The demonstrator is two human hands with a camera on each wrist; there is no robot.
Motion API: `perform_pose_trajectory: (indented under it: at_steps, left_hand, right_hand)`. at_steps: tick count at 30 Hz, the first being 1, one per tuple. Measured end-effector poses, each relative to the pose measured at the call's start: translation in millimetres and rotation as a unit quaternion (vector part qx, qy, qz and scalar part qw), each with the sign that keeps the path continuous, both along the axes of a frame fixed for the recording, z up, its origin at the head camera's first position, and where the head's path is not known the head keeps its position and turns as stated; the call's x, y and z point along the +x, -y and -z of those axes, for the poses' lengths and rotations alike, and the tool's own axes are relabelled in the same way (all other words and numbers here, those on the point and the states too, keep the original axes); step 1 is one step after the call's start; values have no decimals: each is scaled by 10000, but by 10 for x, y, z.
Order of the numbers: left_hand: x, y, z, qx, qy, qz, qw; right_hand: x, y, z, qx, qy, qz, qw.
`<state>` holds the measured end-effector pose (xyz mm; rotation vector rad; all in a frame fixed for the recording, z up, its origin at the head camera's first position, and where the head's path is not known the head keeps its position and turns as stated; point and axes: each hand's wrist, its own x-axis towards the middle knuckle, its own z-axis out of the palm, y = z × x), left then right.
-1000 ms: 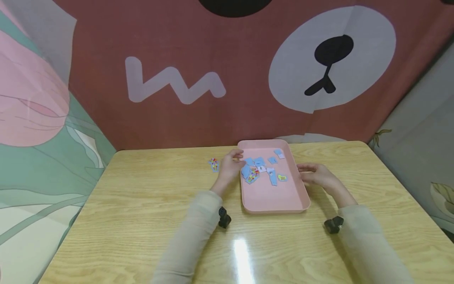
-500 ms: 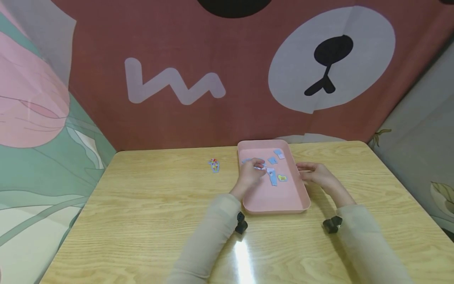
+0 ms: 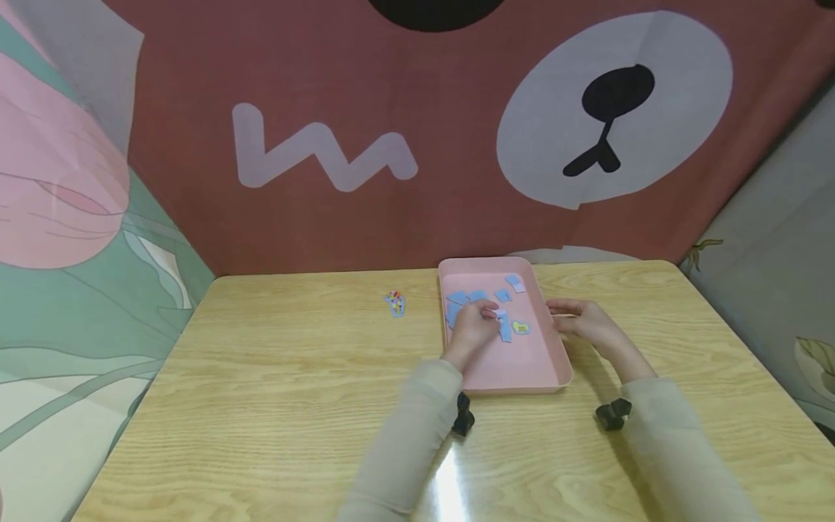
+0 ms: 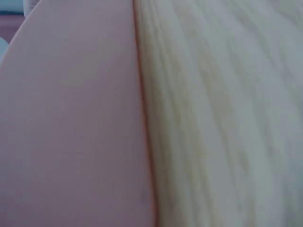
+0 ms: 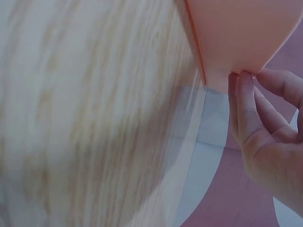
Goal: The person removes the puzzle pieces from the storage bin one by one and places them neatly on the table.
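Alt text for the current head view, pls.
A person's left hand is over small, mostly blue puzzle pieces in a pink tray, the right hand touching the tray's right side; whether the left holds a piece is unclear. One or more multicoloured pieces lie left of the tray on a wood-grain table, before a cartoon backdrop.

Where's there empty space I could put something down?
Lots of bare table lies left of the left sleeve. Another patch is right of the right sleeve. Inside the pink tray, the end nearest the person is bare, below the blue pieces. It's crowded farther up, with pieces and the left hand.
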<state>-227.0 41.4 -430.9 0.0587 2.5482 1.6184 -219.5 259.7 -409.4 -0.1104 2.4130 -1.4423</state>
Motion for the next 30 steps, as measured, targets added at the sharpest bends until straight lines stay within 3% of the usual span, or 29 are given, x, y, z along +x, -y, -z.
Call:
perform_pose_trajectory:
  at_steps: [12,23,30]
  left_hand:
    - [23,-119,119,-372,250,-216,9988]
    - [35,-125,91,-1325,175,85,9910]
    - [33,-88,40,-1313,164,490,9900]
  right_hand:
    - [-1,-1,20,-233,50,31,9997]
    - [5,0,28,-319,27,96,9994]
    - [-3,-14,37,-282,30,-12,9996]
